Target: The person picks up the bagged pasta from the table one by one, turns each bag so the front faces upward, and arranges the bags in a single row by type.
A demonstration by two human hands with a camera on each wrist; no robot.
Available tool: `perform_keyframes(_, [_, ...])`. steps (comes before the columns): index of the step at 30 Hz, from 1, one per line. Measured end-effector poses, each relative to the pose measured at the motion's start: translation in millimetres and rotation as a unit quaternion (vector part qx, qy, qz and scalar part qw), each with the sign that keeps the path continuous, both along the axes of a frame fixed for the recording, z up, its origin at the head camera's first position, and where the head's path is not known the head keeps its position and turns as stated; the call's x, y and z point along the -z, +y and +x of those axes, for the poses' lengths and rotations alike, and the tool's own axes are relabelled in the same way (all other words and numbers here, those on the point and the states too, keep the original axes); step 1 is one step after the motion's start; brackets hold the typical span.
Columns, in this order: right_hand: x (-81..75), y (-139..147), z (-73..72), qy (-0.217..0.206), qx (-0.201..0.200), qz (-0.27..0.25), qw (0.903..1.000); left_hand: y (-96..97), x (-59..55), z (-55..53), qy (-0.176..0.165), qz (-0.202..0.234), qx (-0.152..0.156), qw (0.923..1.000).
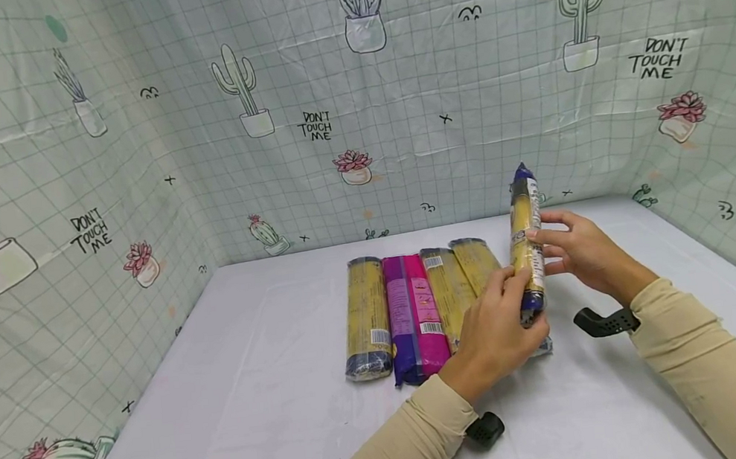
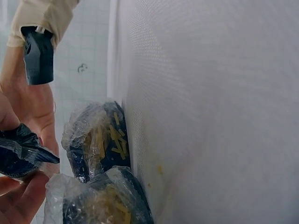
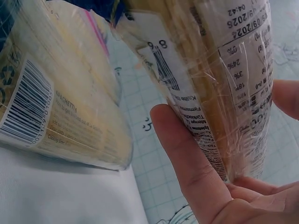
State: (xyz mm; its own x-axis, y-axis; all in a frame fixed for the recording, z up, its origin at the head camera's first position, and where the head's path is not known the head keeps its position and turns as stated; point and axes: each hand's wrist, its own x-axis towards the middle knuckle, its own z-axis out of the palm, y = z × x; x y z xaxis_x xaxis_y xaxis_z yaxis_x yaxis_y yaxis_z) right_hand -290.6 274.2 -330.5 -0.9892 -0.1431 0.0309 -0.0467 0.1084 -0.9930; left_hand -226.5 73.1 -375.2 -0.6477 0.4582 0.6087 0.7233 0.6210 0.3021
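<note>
A spaghetti packet (image 1: 522, 251), clear with yellow pasta, dark blue ends and a white printed label, stands tilted above the table at the right of the row. My left hand (image 1: 496, 328) grips its lower end, thumb and fingers on either side. Higher up, my right hand (image 1: 579, 252) holds its right side between thumb and fingers. The right wrist view shows the packet's label (image 3: 243, 60) close up, with a finger along it. In the left wrist view the crimped dark end (image 2: 21, 151) sits among the left hand's fingers.
Left of the hands several packets lie side by side: a yellow one (image 1: 365, 316), a pink and purple one (image 1: 411, 315) and more yellow ones (image 1: 444, 281), partly behind the left hand. The white table (image 1: 274, 359) meets a cactus-print cloth (image 1: 441, 154) behind and at the sides.
</note>
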Motion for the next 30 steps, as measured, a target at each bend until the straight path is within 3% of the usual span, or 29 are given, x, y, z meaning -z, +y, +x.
perform_keyframes(9, [1.2,1.0,-1.1,0.001,-0.010,0.029,0.9995,0.4,-1.4,0.3,0.024,-0.029,-0.014,0.9992])
perform_keyframes(19, [-0.9,-0.4,-0.2,0.004,-0.010,0.035,0.9993,-1.7,0.2,-3.8,0.024,0.002,0.011,0.9997])
perform_keyframes(23, [-2.0,-0.9,1.1,0.003,-0.007,0.019,0.9998,-1.4,-0.4,-4.4,-0.010,0.019,0.016,0.9996])
perform_keyframes(30, [-5.6,-0.4,2.0,0.002,0.013,-0.011,0.9999,-0.7,-3.7,-3.8,-0.116,0.065,0.021,0.9909])
